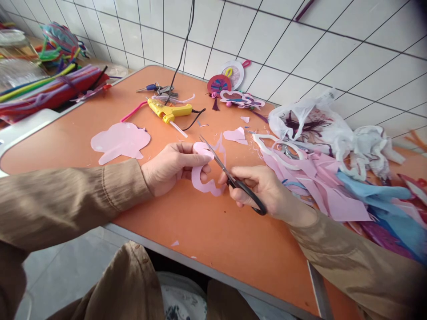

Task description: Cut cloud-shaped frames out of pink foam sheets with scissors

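Between the thumb and fingers of my left hand [175,166] is a curved strip of pink paper [198,175], its wavy lower end hanging over the table. My right hand [258,189] grips the black handles of a pair of scissors [245,189]. The blades point up and left, close to the top of the pink strip; whether they touch it I cannot tell. A thin pink offcut shows just behind the blades. Left of my left hand a pink cloud-like paper cutout [122,141] lies flat. A smaller pink scrap [235,135] lies beyond the scissors.
A yellow glue gun [170,110] with its cord lies behind my hands, near some keys [163,90]. Round decorations [219,84] lean at the tiled wall. Pink and blue sheets [376,189] and a white plastic bag [307,116] crowd the right. Pipe cleaners [56,91] are piled left.
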Available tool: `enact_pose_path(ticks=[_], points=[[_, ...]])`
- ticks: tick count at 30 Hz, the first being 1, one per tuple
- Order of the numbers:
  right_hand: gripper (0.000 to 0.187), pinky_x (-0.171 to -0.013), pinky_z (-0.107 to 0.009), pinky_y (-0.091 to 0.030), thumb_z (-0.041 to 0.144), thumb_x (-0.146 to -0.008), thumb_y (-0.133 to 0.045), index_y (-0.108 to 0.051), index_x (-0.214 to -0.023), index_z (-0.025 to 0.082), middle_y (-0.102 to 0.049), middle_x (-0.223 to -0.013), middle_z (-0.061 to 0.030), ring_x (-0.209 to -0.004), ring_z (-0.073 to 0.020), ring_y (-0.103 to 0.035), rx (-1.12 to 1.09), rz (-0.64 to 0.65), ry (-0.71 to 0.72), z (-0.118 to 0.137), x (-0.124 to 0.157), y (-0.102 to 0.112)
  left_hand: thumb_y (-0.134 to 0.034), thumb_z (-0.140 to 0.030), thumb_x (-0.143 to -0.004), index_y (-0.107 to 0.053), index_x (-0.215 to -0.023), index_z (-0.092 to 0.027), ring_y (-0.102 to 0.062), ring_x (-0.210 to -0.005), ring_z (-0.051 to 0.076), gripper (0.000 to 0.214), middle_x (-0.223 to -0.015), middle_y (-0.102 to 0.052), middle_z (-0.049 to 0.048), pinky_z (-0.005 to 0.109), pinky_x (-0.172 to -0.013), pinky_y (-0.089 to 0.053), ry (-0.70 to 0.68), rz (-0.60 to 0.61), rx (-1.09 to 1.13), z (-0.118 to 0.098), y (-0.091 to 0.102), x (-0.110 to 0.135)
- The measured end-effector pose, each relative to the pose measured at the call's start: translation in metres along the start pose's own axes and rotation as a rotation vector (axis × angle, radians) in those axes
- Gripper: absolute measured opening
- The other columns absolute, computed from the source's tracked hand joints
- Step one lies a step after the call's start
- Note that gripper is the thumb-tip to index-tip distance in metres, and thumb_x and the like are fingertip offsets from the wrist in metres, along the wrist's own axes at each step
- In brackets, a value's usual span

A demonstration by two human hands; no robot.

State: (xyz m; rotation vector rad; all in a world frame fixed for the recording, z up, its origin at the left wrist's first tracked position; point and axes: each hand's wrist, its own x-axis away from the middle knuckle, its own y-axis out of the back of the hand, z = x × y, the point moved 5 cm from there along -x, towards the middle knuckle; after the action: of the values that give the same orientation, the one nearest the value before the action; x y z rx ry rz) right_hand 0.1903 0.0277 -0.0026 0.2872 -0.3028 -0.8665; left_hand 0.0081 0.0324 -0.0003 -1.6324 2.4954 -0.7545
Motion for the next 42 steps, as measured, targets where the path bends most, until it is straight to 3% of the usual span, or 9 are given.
enact_pose_path(ticks=[15,30,38,42], points=[[0.019,-0.049,-0.024,-0.04,0.035,-0.079,-0.073,-0.066,-0.083,0.018,-0.051,-0.056,0.0058,-0.049,-0.0091,-0.047,0.032,0.021,-0.037,0.01,-0.001,0.002,-0.073,-0.013,-0.081,-0.062,-0.06,-0.013,-0.058,-0.047,0.008,0.024,-0.056,-0.063,0.0007,0.018,-0.051,-0.046,0.013,-0.06,-0.018,-0.004,-0.001,0.002],[0.023,-0.048,-0.024,-0.045,0.038,-0.076,-0.076,-0.066,-0.083,0.018,-0.053,-0.056,0.0051,-0.048,-0.0097,-0.048,0.022,0.038,-0.09,0.011,0.0,0.001,-0.069,-0.009,-0.084,-0.062,-0.055,-0.012,-0.057,-0.043,0.007,0.03,-0.053,-0.063,0.0012,0.017,-0.049,-0.047,0.036,-0.106,-0.004,-0.005,-0.003,0.003],[0.028,-0.048,-0.024,-0.043,0.042,-0.075,-0.079,-0.067,-0.079,0.018,-0.048,-0.056,0.0058,-0.05,-0.0089,-0.042,0.06,0.02,-0.096,0.015,0.0,0.001,-0.069,-0.009,-0.084,-0.064,-0.057,-0.011,-0.057,-0.044,0.008,0.028,-0.055,-0.063,0.003,0.019,-0.049,-0.047,0.051,-0.122,-0.004,-0.005,-0.002,0.003],[0.028,-0.047,-0.024,-0.041,0.043,-0.076,-0.079,-0.068,-0.078,0.018,-0.049,-0.057,0.0054,-0.051,-0.0089,-0.043,0.091,0.009,-0.07,0.016,-0.001,0.001,-0.061,-0.013,-0.087,-0.067,-0.059,-0.01,-0.06,-0.046,0.012,0.029,-0.056,-0.065,0.0072,0.022,-0.05,-0.05,0.073,-0.164,-0.013,-0.004,0.001,0.003]])
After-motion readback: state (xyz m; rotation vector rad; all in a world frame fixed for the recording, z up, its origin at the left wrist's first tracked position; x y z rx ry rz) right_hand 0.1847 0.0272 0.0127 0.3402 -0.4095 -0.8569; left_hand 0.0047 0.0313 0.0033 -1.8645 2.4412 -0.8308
